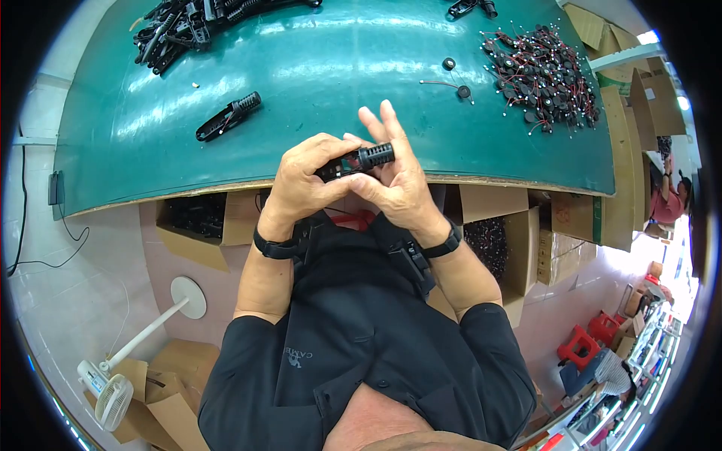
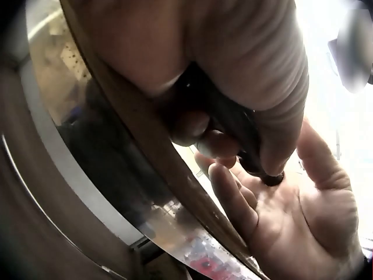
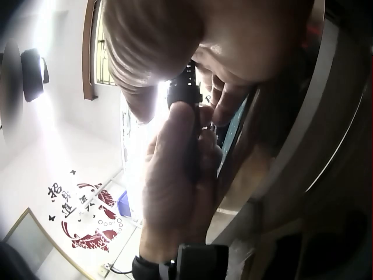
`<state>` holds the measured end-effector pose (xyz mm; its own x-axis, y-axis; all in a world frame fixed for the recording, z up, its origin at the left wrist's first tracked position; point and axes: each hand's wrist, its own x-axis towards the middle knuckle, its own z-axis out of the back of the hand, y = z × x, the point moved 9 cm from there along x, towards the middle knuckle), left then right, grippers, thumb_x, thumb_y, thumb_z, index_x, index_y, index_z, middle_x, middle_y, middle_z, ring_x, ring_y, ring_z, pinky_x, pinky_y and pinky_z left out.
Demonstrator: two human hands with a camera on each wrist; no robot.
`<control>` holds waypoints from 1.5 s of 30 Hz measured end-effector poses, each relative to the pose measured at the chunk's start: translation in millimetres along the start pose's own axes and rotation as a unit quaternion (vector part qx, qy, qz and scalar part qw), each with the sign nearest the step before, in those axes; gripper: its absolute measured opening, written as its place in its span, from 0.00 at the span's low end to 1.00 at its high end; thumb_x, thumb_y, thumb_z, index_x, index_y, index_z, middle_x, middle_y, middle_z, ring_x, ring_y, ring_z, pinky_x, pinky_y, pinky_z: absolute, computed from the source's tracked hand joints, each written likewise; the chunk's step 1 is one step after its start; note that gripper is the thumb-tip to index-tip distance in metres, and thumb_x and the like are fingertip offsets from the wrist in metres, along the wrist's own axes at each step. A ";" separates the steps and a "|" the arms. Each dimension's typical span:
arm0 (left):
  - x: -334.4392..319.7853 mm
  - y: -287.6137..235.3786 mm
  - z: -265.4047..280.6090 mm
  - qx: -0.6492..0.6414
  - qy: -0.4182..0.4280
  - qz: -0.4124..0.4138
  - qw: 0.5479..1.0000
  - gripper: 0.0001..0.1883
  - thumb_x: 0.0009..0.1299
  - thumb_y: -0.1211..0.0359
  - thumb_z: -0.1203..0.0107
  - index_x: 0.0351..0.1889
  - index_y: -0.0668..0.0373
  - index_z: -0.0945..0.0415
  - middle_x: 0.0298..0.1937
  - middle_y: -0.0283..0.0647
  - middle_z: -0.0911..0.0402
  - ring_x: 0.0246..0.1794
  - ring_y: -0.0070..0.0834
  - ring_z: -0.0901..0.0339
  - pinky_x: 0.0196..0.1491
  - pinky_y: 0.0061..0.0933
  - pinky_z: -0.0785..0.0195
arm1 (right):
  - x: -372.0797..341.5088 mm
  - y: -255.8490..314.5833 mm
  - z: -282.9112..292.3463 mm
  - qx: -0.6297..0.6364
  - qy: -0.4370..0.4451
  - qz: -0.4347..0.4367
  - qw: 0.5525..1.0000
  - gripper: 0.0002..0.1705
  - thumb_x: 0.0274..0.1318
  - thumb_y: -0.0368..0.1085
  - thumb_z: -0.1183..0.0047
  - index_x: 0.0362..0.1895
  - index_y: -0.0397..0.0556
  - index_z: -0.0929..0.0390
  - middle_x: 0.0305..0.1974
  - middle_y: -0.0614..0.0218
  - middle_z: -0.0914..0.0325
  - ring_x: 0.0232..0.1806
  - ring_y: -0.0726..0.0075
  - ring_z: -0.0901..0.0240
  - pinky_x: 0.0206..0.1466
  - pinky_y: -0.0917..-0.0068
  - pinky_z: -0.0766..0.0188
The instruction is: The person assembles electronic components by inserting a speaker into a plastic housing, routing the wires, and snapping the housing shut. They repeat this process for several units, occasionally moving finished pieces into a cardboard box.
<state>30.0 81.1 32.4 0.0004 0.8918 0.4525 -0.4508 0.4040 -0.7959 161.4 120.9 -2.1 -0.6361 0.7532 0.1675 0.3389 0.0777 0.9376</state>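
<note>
A black housing with a ribbed end (image 1: 377, 155) is held just above the front edge of the green table. My left hand (image 1: 301, 179) grips its body, thumb below and fingers around the far side. The open side of the body shows small red and green details. My right hand (image 1: 402, 188) is at the ribbed end, its thumb near the left thumb and two fingers extended away. In the left wrist view, the tip of the black housing (image 2: 247, 137) meets the palm of my right hand (image 2: 297, 221). In the right wrist view, my left hand (image 3: 175, 169) holds it below the ribbed part (image 3: 185, 87).
Another black housing (image 1: 228, 117) lies at the left on the green table (image 1: 316, 98). Black parts (image 1: 188, 30) are heaped at the far left, and wired round parts (image 1: 545, 79) at the right. Cardboard boxes (image 1: 192, 244) stand under the front edge.
</note>
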 end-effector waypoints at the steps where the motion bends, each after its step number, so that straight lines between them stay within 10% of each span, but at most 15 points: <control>1: -0.5 1.2 0.5 -0.003 0.003 0.001 1.000 0.23 0.57 0.72 0.25 0.52 0.62 0.14 0.42 0.44 0.11 0.41 0.38 0.13 0.44 0.33 0.20 | 0.6 -2.1 -3.7 0.026 0.002 -0.002 1.000 0.66 0.66 0.36 0.31 0.87 0.52 0.73 0.86 0.44 0.59 0.80 0.49 0.40 0.76 0.58 0.31; 28: -4.5 9.3 1.3 -0.041 0.032 0.030 0.998 0.25 0.60 0.71 0.25 0.56 0.62 0.14 0.42 0.39 0.12 0.42 0.29 0.16 0.46 0.28 0.24 | -2.2 -6.4 -9.7 0.113 -0.022 -0.001 0.993 0.67 0.64 0.30 0.31 0.88 0.55 0.73 0.83 0.40 0.51 0.72 0.61 0.31 0.74 0.61 0.29; 45: -8.7 30.0 4.7 -0.214 -0.002 0.139 0.967 0.24 0.64 0.76 0.26 0.59 0.68 0.16 0.50 0.41 0.13 0.49 0.25 0.16 0.54 0.26 0.22 | -5.3 10.0 -6.8 -0.128 -0.046 0.076 0.988 0.67 0.63 0.39 0.28 0.88 0.57 0.69 0.83 0.44 0.49 0.70 0.59 0.27 0.72 0.62 0.26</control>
<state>12.3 84.5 6.5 -0.0717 0.9775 0.1982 -0.0229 0.1971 -0.9801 163.4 113.3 8.5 -0.5213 0.8008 0.2950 0.2313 -0.2002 0.9521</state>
